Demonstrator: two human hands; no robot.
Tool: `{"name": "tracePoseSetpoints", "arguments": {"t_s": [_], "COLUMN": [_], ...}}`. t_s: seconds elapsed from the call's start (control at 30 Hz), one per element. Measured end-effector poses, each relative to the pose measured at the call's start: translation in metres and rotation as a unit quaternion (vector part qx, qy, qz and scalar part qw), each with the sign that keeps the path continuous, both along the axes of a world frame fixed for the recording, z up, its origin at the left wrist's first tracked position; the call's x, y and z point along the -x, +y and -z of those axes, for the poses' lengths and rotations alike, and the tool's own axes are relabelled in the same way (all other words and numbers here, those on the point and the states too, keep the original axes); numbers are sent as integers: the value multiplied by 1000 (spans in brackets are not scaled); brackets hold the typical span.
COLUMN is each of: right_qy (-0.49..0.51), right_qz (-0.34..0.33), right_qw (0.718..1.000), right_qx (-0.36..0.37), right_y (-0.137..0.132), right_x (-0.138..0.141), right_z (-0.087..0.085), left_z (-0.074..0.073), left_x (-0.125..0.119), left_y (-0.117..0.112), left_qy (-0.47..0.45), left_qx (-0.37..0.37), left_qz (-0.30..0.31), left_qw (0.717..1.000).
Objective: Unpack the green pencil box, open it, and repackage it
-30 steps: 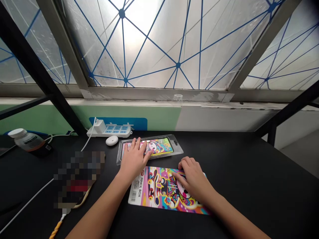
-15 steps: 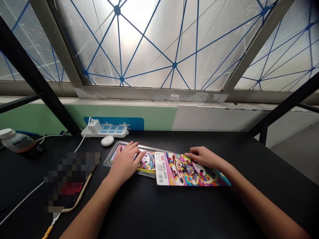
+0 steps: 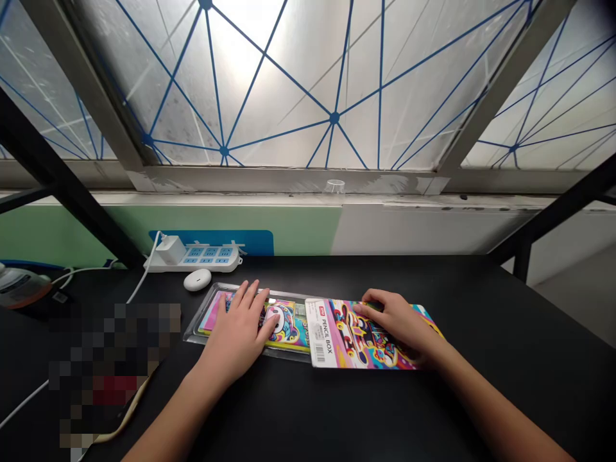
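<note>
My left hand (image 3: 238,330) lies with fingers spread over a colourful pencil box (image 3: 283,326) printed with a cartoon character. That box sits in a clear plastic tray (image 3: 195,328) on the black desk. A bright printed card (image 3: 344,333), marked "PENCIL BOX", covers the tray's right end. My right hand (image 3: 397,317) is bent over the card's far edge, thumb and fingers closed on it. Part of the card and the tips of some right fingers are hidden by the hand itself.
Behind the tray are a white earbud case (image 3: 197,280) and a power strip (image 3: 206,258) with a plugged-in charger (image 3: 171,250). A bottle (image 3: 22,287) stands at far left. A blurred-out device (image 3: 115,378) with a cable lies at front left. Black metal bars (image 3: 72,199) flank the desk.
My left fingers have straightened and spread on the pencil box. The card has shifted slightly right off the tray, with my right hand still on it. The camera view has moved a little.
</note>
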State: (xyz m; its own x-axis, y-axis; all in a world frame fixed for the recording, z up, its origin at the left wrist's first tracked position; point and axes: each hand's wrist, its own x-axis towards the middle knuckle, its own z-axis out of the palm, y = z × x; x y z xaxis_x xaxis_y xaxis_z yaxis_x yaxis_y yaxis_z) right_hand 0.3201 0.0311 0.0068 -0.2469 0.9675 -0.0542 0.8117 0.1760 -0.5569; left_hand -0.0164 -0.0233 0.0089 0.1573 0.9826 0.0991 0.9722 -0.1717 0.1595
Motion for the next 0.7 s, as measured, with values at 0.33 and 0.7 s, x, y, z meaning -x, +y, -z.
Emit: {"name": "tracePoseSetpoints", "arguments": {"t_s": [0.33,0.7], "right_qy": [6,1], "right_qz": [41,59], "right_qw": [999,998], "right_qx": [5,-22], "right_y": [4,4], "right_x": [-32,-51], "right_z": [-8,-16], "left_z": [-1,0], "left_x": [2,5], "left_y": [0,-1], "left_qy": [-15,-35], "left_qx": [9,7], "left_qz": [1,1], "left_qw": [1000,999]}}
